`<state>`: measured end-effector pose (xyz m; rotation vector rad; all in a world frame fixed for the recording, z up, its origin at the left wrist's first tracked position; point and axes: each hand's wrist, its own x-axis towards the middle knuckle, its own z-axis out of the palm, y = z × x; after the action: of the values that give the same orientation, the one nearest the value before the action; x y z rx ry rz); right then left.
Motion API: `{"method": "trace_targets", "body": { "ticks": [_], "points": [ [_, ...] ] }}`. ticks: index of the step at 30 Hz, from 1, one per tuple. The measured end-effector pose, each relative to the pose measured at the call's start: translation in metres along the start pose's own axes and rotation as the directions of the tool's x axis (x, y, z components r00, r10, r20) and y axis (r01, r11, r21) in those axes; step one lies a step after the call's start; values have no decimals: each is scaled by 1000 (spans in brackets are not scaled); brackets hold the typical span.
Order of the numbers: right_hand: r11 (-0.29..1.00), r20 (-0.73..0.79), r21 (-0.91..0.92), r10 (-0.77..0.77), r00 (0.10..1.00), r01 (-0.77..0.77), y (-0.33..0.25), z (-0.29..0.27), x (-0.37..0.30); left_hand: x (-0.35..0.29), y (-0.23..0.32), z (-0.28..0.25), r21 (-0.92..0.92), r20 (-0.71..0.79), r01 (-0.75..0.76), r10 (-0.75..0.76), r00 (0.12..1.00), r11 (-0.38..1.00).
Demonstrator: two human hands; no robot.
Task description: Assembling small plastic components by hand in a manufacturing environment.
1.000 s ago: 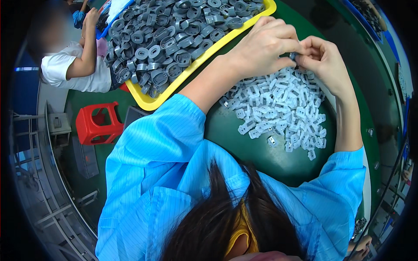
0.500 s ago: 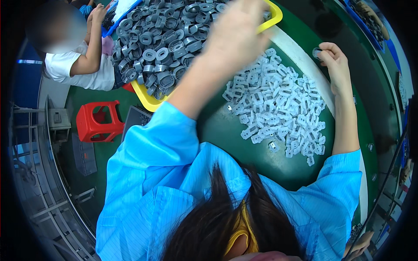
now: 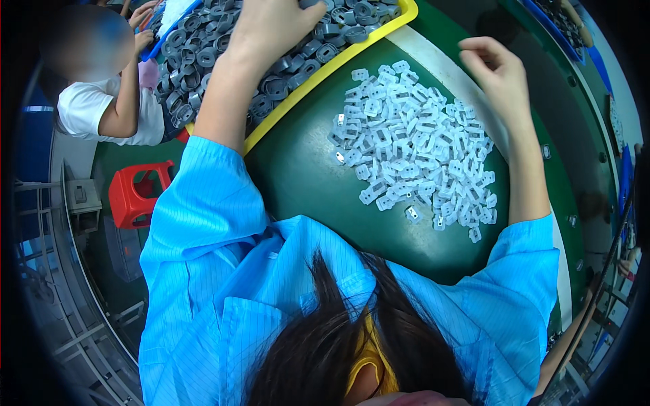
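Observation:
My left hand (image 3: 276,32) reaches over a yellow-rimmed bin (image 3: 325,76) heaped with grey oval plastic parts (image 3: 206,57). Its thumb stands out to the right, but the top edge of the picture cuts off the other fingers, so any part in them is hidden. On the right, my right hand (image 3: 500,73) hovers by the pale strip along the table's far edge. Its fingers are loosely curved with a gap at the thumb, and no part shows between them. Between my arms, a pile of small translucent white plastic pieces (image 3: 420,139) lies on the green tabletop (image 3: 298,169).
A dark green conveyor belt (image 3: 565,183) curves along the right, with small parts spaced on it. At the left, another person in a white top (image 3: 91,111) works beside the bin. A red stool (image 3: 140,196) stands below. Blue trays (image 3: 555,27) show at upper right.
My left hand has swung left across the bin. The clear ring-like part pinched in my right hand earlier no longer shows there; that hand has shifted slightly left and its fingers have loosened.

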<state>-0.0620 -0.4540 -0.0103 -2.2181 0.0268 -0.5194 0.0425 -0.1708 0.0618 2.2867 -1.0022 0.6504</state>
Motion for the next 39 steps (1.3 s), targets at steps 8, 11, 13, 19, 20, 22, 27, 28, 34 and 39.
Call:
{"method": "trace_targets", "body": {
  "ticks": [8, 11, 13, 19, 20, 22, 27, 28, 34, 39],
  "points": [
    [964, 457, -12, -231, 859, 266, -25, 29, -3, -1, 41, 66, -384, 122, 193, -158, 980, 903],
    [995, 465, -12, -85, 881, 102, -29, 25, -4, -7, 46, 79, -360, 403, 400, -246, 881, 843],
    [985, 395, 38, -168, 903, 167, -24, 26, -3, -17, 36, 99, -748, 477, 500, -169, 862, 436],
    [952, 315, 80, 258, 914, -296, -22, -15, -2, -29, 47, 113, -748, 304, 329, -143, 942, 577],
    [909, 264, 281, 236, 935, -309, -21, -15, -4, -32, 54, 111, -796, 269, 314, -163, 949, 517],
    [830, 206, 472, 224, 953, -297, -26, -7, -8, -33, 69, 113, -924, 163, 238, -255, 953, 298],
    [942, 67, 318, 89, 994, -106, -22, 15, -18, -39, 65, 113, -653, 24, 6, 13, 1000, 757],
    [947, 65, 310, 63, 996, -80, -20, 14, -17, -38, 65, 114, -651, 26, -9, 34, 999, 759],
    [911, 67, 380, 146, 987, -161, -20, 17, -18, -39, 64, 113, -610, -56, -93, 74, 996, 787],
    [777, 263, 541, 206, 943, -321, -23, 6, -17, -38, 63, 113, -442, -153, -291, 248, 957, 849]
  ]
}}
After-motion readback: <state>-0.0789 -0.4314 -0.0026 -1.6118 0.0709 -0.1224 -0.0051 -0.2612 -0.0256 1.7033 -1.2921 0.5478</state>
